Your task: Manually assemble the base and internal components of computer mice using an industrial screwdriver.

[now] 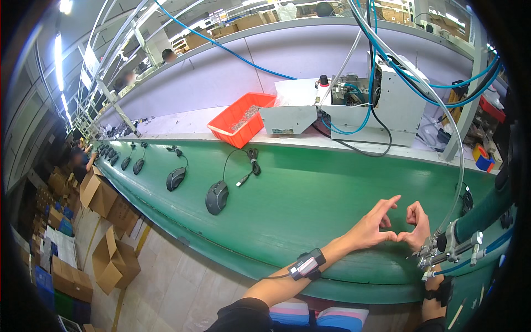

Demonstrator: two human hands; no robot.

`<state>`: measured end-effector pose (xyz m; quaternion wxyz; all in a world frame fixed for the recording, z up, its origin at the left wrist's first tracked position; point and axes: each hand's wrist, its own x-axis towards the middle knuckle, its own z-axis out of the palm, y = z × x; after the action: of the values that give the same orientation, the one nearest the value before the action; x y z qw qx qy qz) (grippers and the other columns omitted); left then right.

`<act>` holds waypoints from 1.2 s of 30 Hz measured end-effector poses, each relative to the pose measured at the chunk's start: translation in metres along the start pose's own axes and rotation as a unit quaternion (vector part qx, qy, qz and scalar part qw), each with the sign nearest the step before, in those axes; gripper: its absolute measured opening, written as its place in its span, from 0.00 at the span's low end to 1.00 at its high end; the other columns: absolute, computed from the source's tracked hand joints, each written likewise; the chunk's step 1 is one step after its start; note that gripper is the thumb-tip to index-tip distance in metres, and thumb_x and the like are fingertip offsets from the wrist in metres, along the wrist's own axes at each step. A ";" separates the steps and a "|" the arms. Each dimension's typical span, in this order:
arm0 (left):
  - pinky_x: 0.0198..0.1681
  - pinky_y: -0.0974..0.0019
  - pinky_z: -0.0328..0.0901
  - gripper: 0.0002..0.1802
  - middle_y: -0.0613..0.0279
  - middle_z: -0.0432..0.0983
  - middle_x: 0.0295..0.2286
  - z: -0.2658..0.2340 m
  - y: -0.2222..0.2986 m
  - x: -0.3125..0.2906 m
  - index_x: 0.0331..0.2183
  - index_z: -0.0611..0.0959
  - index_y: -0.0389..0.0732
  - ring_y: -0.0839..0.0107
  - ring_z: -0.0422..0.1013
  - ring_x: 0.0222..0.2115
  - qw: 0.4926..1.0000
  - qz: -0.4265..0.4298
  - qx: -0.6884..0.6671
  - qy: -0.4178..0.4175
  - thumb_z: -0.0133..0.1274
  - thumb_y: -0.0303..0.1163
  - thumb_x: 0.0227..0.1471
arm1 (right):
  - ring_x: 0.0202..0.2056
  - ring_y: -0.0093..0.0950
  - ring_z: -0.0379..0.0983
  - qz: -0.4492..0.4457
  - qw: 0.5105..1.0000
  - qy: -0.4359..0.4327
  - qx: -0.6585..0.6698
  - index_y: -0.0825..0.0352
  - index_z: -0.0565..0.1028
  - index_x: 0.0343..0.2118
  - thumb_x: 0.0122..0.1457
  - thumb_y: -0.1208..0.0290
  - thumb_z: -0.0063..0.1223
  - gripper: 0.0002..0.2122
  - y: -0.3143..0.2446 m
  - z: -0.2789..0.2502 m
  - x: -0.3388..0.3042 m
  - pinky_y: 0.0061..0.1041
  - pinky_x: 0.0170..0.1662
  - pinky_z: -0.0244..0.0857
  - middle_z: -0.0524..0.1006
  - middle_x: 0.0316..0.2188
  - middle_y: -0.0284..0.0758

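Note:
Above the green conveyor belt (310,193), my two hands meet at the thumb tips. My left hand (373,228) has its fingers stretched forward, apart from the thumb, with nothing in them. Beside it my right hand (417,228) curves its fingers toward the left, the thumb apart from them, and also holds nothing. Close to the right hand is a metal fixture (451,249) with air fittings and tubes, covering part of my right wrist. The nearest computer mouse (217,197), black with a bundled cable (254,161), lies on the belt left of my hands.
Another black mouse (176,179) and several more line the belt toward the far left. An orange bin (238,119) of small metal parts stands behind, by a white machine (354,110) with blue hoses. Open cardboard boxes (115,260) sit on the floor; a co-worker (81,160) is far left.

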<state>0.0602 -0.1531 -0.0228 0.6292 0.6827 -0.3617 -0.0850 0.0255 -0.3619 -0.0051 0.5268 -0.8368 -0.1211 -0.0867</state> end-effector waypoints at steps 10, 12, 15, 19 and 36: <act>0.43 0.66 0.70 0.58 0.55 0.64 0.52 -0.003 0.000 0.001 0.66 0.56 0.48 0.70 0.72 0.35 1.000 0.001 0.007 -0.002 0.71 0.43 0.39 | 0.20 0.13 0.46 0.031 0.999 -0.027 0.021 0.61 0.60 0.19 0.29 0.33 0.70 0.36 -0.012 -0.002 -0.001 0.21 0.21 0.37 0.53 0.16 0.19; 0.43 0.66 0.70 0.57 0.56 0.64 0.52 -0.003 0.000 0.001 0.66 0.57 0.48 0.70 0.72 0.35 1.000 -0.001 -0.001 -0.001 0.70 0.43 0.40 | 0.19 0.13 0.46 0.026 0.999 -0.031 0.030 0.61 0.60 0.18 0.31 0.35 0.71 0.35 -0.009 -0.002 -0.001 0.22 0.21 0.37 0.53 0.15 0.19; 0.43 0.66 0.70 0.51 0.57 0.64 0.51 -0.003 -0.001 0.001 0.64 0.61 0.47 0.70 0.71 0.35 1.000 0.006 0.001 -0.006 0.69 0.44 0.43 | 0.19 0.13 0.46 0.033 0.998 -0.038 0.041 0.61 0.60 0.17 0.34 0.37 0.72 0.34 -0.012 -0.001 -0.001 0.22 0.21 0.37 0.52 0.15 0.19; 0.42 0.66 0.70 0.41 0.59 0.66 0.48 -0.003 -0.001 -0.001 0.60 0.70 0.46 0.71 0.71 0.35 0.999 0.022 0.022 -0.022 0.66 0.45 0.48 | 0.19 0.13 0.46 0.030 0.997 -0.054 0.038 0.62 0.61 0.17 0.37 0.38 0.71 0.33 -0.009 -0.002 -0.002 0.22 0.21 0.36 0.52 0.14 0.18; 0.40 0.69 0.71 0.36 0.61 0.71 0.43 -0.002 -0.008 -0.001 0.58 0.73 0.47 0.73 0.73 0.34 0.999 0.026 0.002 -0.031 0.65 0.41 0.49 | 0.19 0.11 0.47 0.062 0.991 -0.083 0.088 0.62 0.61 0.17 0.39 0.41 0.73 0.32 -0.014 0.000 -0.003 0.19 0.20 0.37 0.55 0.14 0.18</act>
<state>0.0634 -0.1516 -0.0298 0.6187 0.6712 -0.3987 -0.0886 0.0190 -0.3563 0.0061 0.5910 -0.7974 -0.1194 0.0268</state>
